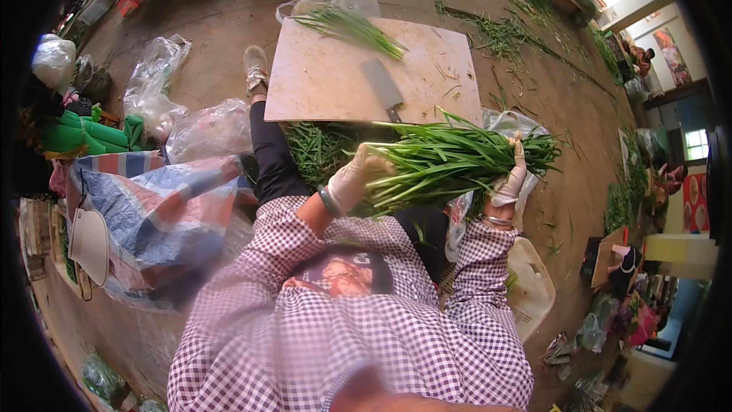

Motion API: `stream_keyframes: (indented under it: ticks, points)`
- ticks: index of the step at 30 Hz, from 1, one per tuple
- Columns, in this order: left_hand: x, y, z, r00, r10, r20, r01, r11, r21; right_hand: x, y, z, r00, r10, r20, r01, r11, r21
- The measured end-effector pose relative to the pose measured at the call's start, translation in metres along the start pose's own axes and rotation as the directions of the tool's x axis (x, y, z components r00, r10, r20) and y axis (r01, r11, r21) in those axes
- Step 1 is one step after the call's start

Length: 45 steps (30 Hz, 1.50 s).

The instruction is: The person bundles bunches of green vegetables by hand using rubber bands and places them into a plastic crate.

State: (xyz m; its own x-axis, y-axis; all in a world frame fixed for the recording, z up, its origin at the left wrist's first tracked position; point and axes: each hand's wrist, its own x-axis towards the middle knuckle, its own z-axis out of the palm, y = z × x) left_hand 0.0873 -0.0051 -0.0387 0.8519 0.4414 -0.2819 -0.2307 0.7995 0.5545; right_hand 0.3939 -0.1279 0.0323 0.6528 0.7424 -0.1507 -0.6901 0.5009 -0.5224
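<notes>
A large bunch of green leafy stalks, apparently garlic chives [440,160], lies across both my gloved hands above my lap. Around its leafy end on the right, my right hand [510,177] is closed, fingers upward. My left hand [357,179] is against the pale stem ends with curled fingers; whether it grips them is unclear. Just beyond the bunch is a pale board [326,80]. A cleaver [382,84] rests flat on it, handle toward me and partly hidden by the leaves. Toward the board's far edge lies a smaller bunch of chives [354,28].
Loose greens [320,151] are heaped under the board's near edge. A striped woven sheet [166,206], a sun visor [90,246] and clear plastic bags [211,129] are at left. A pale plastic basket [529,289] stands by my right elbow. Scraps litter the floor [563,194].
</notes>
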Motion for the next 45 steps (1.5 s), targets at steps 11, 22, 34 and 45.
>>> stream_keyframes:
  ticks: [11,22,34,45]
  points:
    - [0.0,0.002,0.002,0.923,0.173,-0.344,-0.181,0.983,0.008,0.0,0.002,-0.003,0.995,-0.079,-0.06,0.077,0.996,-0.037]
    - [-0.004,0.014,-0.003,0.976,0.125,-0.18,-0.053,0.931,0.361,0.0,-0.01,0.002,0.987,-0.139,-0.082,0.133,0.988,-0.075]
    - [-0.003,0.008,-0.04,0.933,0.198,-0.302,-0.048,0.897,0.439,-0.006,-0.008,0.018,0.967,-0.203,-0.155,0.179,0.971,-0.155]
    - [-0.002,0.013,-0.002,0.955,-0.115,0.274,0.119,0.993,0.003,-0.004,-0.001,0.009,0.978,-0.097,-0.182,0.078,0.991,-0.107]
